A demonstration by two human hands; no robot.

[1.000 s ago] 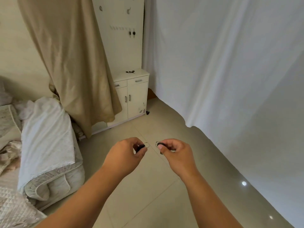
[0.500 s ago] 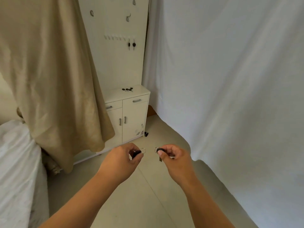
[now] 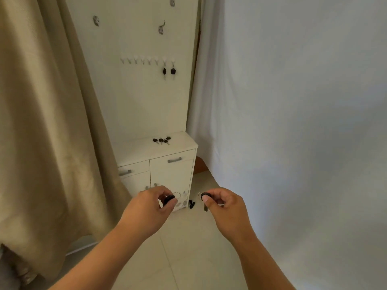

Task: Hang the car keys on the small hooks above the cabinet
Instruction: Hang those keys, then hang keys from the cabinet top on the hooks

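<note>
My left hand (image 3: 147, 208) pinches a black car key (image 3: 168, 199) whose metal ring sticks out to the right. My right hand (image 3: 224, 207) pinches another black car key (image 3: 204, 195), its blade hanging down. Both hands are held low in front of the white cabinet (image 3: 171, 174). A row of small white hooks (image 3: 146, 60) sits on the wall panel above it; two black keys (image 3: 168, 71) hang from the two rightmost hooks. Several more black keys (image 3: 161, 140) lie on the cabinet top.
A beige curtain (image 3: 46, 122) hangs at the left, partly covering the cabinet. A white sheet (image 3: 293, 101) drapes along the right. A small black object (image 3: 191, 204) lies on the tiled floor by the cabinet's foot. Larger metal hooks (image 3: 161, 28) are higher on the panel.
The view has come closer to the cabinet and tilted up; the bed at the left has left the frame. Both hands keep the same grip on their keys.
</note>
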